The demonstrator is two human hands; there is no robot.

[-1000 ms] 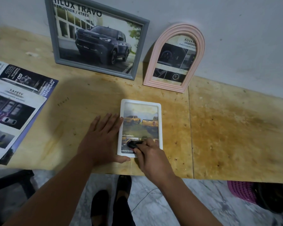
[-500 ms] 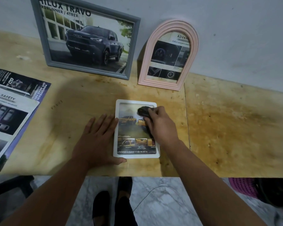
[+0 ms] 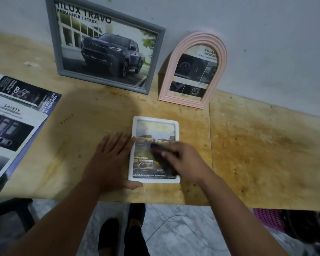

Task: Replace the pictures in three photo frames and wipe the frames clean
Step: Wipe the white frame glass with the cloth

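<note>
On white frame (image 3: 156, 120), right hand (image 3: 185, 161) presses dark cloth (image 3: 158, 149).

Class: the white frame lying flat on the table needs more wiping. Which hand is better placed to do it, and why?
The right hand. It grips the dark wiping cloth on the white rectangular photo frame. The left hand lies flat on the wooden table against the frame's left edge, apparently steadying it.
</note>
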